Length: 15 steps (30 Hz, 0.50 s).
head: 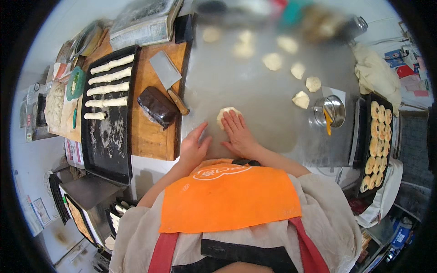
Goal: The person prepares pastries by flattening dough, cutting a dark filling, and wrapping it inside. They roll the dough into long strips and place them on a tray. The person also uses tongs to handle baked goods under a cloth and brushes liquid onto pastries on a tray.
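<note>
My right hand (238,133) lies with its fingers extended on a flattened round of dough (224,112) on the metal worktop (218,82), and holds nothing. To its left, my left hand (196,143) rests near the table's front edge, thumb and fingers apart, with nothing in it. Several dough pieces (301,99) are spread over the right and far parts of the worktop. A steel bowl (338,117) at the right has an orange-yellow utensil (327,123) at its rim.
Left of the worktop, a cleaver (166,70) and a dark wrapped block (157,106) lie on a wooden board (150,140). A black tray (109,160) holds several dough strips (107,88). Filled round pastries (377,143) fill another tray at the right.
</note>
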Each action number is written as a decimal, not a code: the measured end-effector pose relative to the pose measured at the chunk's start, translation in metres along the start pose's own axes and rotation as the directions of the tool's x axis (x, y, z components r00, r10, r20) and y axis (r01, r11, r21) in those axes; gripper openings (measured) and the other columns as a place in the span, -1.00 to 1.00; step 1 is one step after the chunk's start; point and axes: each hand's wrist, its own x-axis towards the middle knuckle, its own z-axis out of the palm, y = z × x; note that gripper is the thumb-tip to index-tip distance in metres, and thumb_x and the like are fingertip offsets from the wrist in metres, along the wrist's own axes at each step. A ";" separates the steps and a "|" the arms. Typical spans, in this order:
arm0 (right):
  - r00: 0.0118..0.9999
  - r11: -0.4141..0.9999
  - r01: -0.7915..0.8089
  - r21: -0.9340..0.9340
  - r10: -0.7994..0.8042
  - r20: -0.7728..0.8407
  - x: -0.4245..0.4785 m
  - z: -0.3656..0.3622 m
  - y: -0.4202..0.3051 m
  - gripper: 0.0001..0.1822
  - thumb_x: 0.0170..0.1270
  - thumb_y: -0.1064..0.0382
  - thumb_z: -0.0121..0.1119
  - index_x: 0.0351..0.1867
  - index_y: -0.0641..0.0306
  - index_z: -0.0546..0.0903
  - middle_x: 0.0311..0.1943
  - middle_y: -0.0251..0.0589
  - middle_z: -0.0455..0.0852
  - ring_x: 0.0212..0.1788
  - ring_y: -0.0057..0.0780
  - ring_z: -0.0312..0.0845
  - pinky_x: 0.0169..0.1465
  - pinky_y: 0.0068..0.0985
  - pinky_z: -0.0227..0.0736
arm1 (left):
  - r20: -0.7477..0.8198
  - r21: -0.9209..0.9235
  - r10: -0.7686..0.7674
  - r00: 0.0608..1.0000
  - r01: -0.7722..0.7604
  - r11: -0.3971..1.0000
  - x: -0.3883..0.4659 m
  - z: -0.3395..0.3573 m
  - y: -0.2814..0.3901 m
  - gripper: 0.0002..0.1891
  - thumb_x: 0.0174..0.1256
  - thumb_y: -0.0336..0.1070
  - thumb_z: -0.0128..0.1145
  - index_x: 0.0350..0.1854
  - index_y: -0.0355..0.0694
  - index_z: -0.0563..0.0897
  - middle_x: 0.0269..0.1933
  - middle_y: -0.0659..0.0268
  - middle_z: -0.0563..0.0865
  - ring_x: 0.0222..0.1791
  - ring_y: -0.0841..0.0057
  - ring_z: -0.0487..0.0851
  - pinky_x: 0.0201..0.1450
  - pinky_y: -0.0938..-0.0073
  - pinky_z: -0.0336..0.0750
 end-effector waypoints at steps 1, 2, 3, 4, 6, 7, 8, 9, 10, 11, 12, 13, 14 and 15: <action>1.000 0.999 0.007 -0.036 -0.006 0.028 0.005 -0.004 0.001 -0.09 0.14 -0.01 0.31 0.45 0.43 0.21 0.53 0.06 0.06 0.59 0.04 -0.16 0.57 0.02 -0.25 | -0.019 0.033 0.040 0.999 -0.040 0.999 0.003 0.005 0.000 -0.46 0.29 -0.33 0.23 0.35 -0.21 0.49 0.26 0.04 0.61 0.08 0.24 0.70 0.01 0.45 0.59; 0.998 0.997 0.015 -0.072 -0.011 0.056 0.010 -0.008 0.002 -0.06 0.14 -0.07 0.31 0.45 0.43 0.21 0.54 0.06 0.06 0.59 0.03 -0.16 0.57 0.01 -0.26 | 0.056 -0.041 -0.117 0.992 0.119 0.992 0.008 0.009 0.002 -0.47 0.28 -0.32 0.24 0.32 -0.25 0.50 0.27 0.00 0.59 0.19 0.14 0.63 0.19 0.36 0.52; 0.992 0.999 -0.017 -0.037 0.022 0.127 0.015 -0.014 0.003 -0.06 0.16 -0.10 0.29 0.45 0.43 0.21 0.53 0.07 0.07 0.59 0.02 -0.17 0.58 -0.01 -0.26 | 0.027 0.011 -0.048 0.998 0.048 0.999 0.011 0.013 -0.001 -0.48 0.29 -0.33 0.22 0.32 -0.26 0.49 0.28 -0.01 0.58 0.24 0.11 0.58 0.25 0.32 0.47; 0.979 0.999 -0.052 -0.004 0.051 0.198 0.023 -0.021 0.004 -0.05 0.17 -0.14 0.27 0.45 0.43 0.21 0.53 0.07 0.08 0.59 0.02 -0.17 0.58 -0.03 -0.26 | 0.001 0.066 0.021 1.000 -0.021 0.998 0.013 0.019 -0.007 -0.48 0.30 -0.33 0.21 0.32 -0.27 0.49 0.29 -0.01 0.56 0.29 0.09 0.54 0.31 0.29 0.42; 0.968 0.998 -0.061 -0.009 0.061 0.244 0.024 -0.020 0.002 -0.05 0.20 -0.18 0.23 0.46 0.42 0.21 0.52 0.08 0.11 0.59 0.01 -0.17 0.58 -0.06 -0.27 | -0.037 0.114 0.113 0.993 -0.108 0.988 0.017 0.023 -0.012 -0.49 0.31 -0.35 0.18 0.32 -0.29 0.47 0.32 -0.02 0.53 0.36 0.07 0.45 0.41 0.22 0.33; 0.975 0.998 -0.034 -0.045 0.043 0.218 0.017 -0.013 -0.003 -0.06 0.22 -0.19 0.22 0.46 0.41 0.21 0.52 0.08 0.12 0.59 0.00 -0.16 0.58 -0.06 -0.27 | -0.053 0.106 0.134 0.990 -0.128 0.986 0.020 0.025 -0.012 -0.50 0.32 -0.36 0.17 0.32 -0.29 0.47 0.34 -0.02 0.51 0.39 0.06 0.42 0.44 0.20 0.28; 0.981 0.997 -0.009 -0.080 0.024 0.193 0.014 -0.008 -0.006 -0.06 0.23 -0.20 0.21 0.47 0.40 0.20 0.51 0.08 0.14 0.59 -0.01 -0.16 0.59 -0.07 -0.26 | -0.068 0.099 0.155 0.986 -0.147 0.984 0.023 0.028 -0.013 -0.50 0.33 -0.37 0.15 0.32 -0.30 0.46 0.36 -0.02 0.49 0.42 0.06 0.38 0.47 0.18 0.24; 0.975 0.997 0.029 -0.076 -0.011 0.222 0.014 -0.009 -0.007 -0.06 0.23 -0.21 0.20 0.47 0.40 0.20 0.51 0.09 0.14 0.59 -0.01 -0.16 0.58 -0.07 -0.27 | -0.069 0.122 0.141 0.988 -0.132 0.984 0.024 0.029 -0.013 -0.51 0.34 -0.38 0.13 0.32 -0.30 0.45 0.36 -0.03 0.49 0.42 0.06 0.38 0.48 0.18 0.23; 0.967 0.995 0.066 -0.071 -0.046 0.250 0.016 -0.013 -0.005 -0.06 0.24 -0.22 0.19 0.47 0.39 0.21 0.51 0.09 0.14 0.59 -0.01 -0.16 0.58 -0.06 -0.27 | -0.070 0.145 0.128 0.989 -0.117 0.982 0.027 0.031 -0.015 -0.51 0.35 -0.39 0.11 0.33 -0.30 0.45 0.35 -0.03 0.49 0.42 0.05 0.37 0.48 0.18 0.21; 0.957 0.993 0.103 -0.065 -0.081 0.277 0.019 -0.016 -0.003 -0.07 0.25 -0.23 0.18 0.47 0.39 0.21 0.51 0.09 0.14 0.59 -0.01 -0.16 0.58 -0.06 -0.27 | -0.071 0.168 0.115 0.991 -0.102 0.980 0.030 0.035 -0.017 -0.52 0.36 -0.40 0.09 0.33 -0.30 0.44 0.35 -0.03 0.49 0.42 0.05 0.37 0.49 0.18 0.20; 0.973 1.000 0.016 -0.013 -0.013 0.229 0.026 -0.022 0.001 -0.05 0.23 -0.24 0.19 0.47 0.39 0.21 0.52 0.08 0.13 0.60 0.00 -0.17 0.58 -0.05 -0.28 | -0.029 0.074 0.107 0.994 -0.105 0.992 0.041 0.038 -0.020 -0.49 0.35 -0.40 0.08 0.36 -0.33 0.40 0.40 -0.02 0.43 0.47 0.05 0.30 0.52 0.05 0.11; 0.981 0.997 -0.067 0.044 0.058 0.184 0.034 -0.028 0.005 -0.03 0.21 -0.26 0.20 0.47 0.38 0.21 0.52 0.08 0.12 0.60 0.00 -0.18 0.58 -0.05 -0.29 | 0.017 0.167 0.155 0.988 -0.156 0.974 0.048 0.040 -0.021 -0.46 0.35 -0.39 0.09 0.39 -0.34 0.37 0.43 -0.01 0.39 0.49 0.06 0.25 0.53 0.00 0.07; 0.981 0.984 -0.147 0.105 0.132 0.142 0.041 -0.032 0.010 -0.02 0.20 -0.27 0.22 0.47 0.38 0.21 0.53 0.08 0.11 0.60 0.00 -0.19 0.58 -0.04 -0.30 | 0.067 0.256 0.198 0.978 -0.209 0.944 0.055 0.042 -0.021 -0.42 0.34 -0.37 0.10 0.41 -0.35 0.34 0.45 0.00 0.35 0.51 0.07 0.21 0.53 -0.05 0.02; 0.986 0.994 -0.109 0.028 0.105 0.128 0.043 -0.031 0.022 0.01 0.17 -0.29 0.23 0.48 0.38 0.20 0.53 0.07 0.10 0.60 0.00 -0.19 0.58 -0.02 -0.29 | 0.131 0.336 0.225 0.966 -0.257 0.906 0.056 0.046 -0.020 -0.39 0.34 -0.36 0.11 0.43 -0.36 0.31 0.48 0.02 0.31 0.54 0.08 0.16 0.54 -0.10 -0.02</action>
